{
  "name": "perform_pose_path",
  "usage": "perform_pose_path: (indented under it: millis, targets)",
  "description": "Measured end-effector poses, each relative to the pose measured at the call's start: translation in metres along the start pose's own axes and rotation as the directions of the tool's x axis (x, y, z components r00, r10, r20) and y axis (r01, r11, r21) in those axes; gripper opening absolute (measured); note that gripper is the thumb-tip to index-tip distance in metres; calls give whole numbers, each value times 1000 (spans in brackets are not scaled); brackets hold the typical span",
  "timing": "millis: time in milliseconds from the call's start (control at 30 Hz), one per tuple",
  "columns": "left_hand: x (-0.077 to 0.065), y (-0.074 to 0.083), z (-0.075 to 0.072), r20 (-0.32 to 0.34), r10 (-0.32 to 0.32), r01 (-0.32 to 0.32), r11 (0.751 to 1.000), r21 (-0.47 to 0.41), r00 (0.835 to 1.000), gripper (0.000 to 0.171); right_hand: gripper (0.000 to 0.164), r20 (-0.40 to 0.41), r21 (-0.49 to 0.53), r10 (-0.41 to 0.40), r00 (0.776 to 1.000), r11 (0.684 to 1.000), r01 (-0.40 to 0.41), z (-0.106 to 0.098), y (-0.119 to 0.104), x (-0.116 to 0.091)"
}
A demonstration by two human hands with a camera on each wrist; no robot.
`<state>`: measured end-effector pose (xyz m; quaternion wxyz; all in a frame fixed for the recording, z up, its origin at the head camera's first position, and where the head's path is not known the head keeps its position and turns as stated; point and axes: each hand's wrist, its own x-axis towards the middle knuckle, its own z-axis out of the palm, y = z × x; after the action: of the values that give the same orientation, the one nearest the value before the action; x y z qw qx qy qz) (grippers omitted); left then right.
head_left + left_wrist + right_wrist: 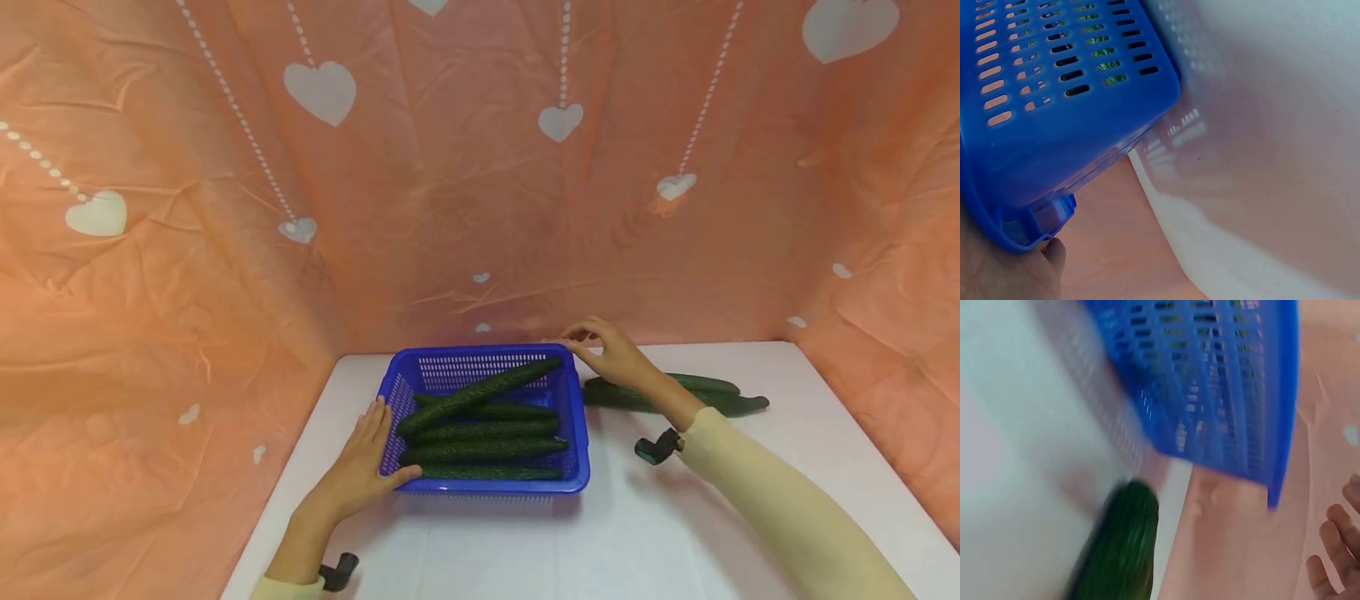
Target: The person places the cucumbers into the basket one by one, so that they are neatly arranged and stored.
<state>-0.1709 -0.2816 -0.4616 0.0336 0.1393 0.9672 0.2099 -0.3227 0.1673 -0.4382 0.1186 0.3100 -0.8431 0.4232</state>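
A blue plastic basket (581,442) with slotted walls holds several dark green cucumbers (480,452), one lying slanted across the others. My left hand (358,468) rests along its left rim with fingers straight and the thumb over the near corner. In the left wrist view, part of that hand (1010,275) shows against the rim. By the far right corner of the basket is my right hand (617,357), its fingers loosely bent and nothing in them. Under the right wrist, two cucumbers (697,384) lie side by side on the table. The right wrist view shows the end of one cucumber (1124,544), blurred.
The basket stands on a white table (480,550). An orange sheet (450,208) with white hearts closes off the back and both sides. Each wrist wears a small black camera, such as the right one (657,447).
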Motion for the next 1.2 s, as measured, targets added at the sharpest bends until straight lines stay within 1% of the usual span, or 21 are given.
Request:
perform_pose_path:
  millis: [67,167,300,467,600,700,867,1000,1100,1200]
  targets:
    - [1,-1,0,2,5,-5,1000,6,1000,118,19,-3,-15,26,1000,1000,-26,-11,5,-10]
    - [1,-1,0,2,8,-8,1000,12,1000,118,19,-2,-47,34,999,998,-34,-26,13,-23]
    - [0,-1,-1,-5,4,-4,1000,4,1000,117,19,-10,-122,-2,1000,993,1,-42,21,-40]
    - [0,0,0,1,7,-7,1000,3,1000,117,24,-32,-215,-60,998,975,52,-58,32,-66]
    - [1,1,0,0,8,-8,1000,4,1000,117,29,-44,-266,-74,996,962,59,-69,40,-87]
    - [1,1,0,-3,6,-6,1000,2,1000,116,31,-39,-296,-38,999,955,25,-78,44,-103]
    - [1,1,0,0,3,-3,1000,2,1000,117,34,-18,-331,79,997,940,-81,-90,54,-127]
    - [0,1,0,1,1,-1,1000,2,1000,117,37,-17,-374,121,993,920,-118,-96,65,-144]
    - [0,1,0,0,1,-1,1000,-7,1000,117,39,-8,-392,165,986,907,-155,-99,72,-153]
    - [1,1,0,-1,4,-4,1000,-12,1000,117,43,3,-404,234,972,890,-213,-102,77,-160]
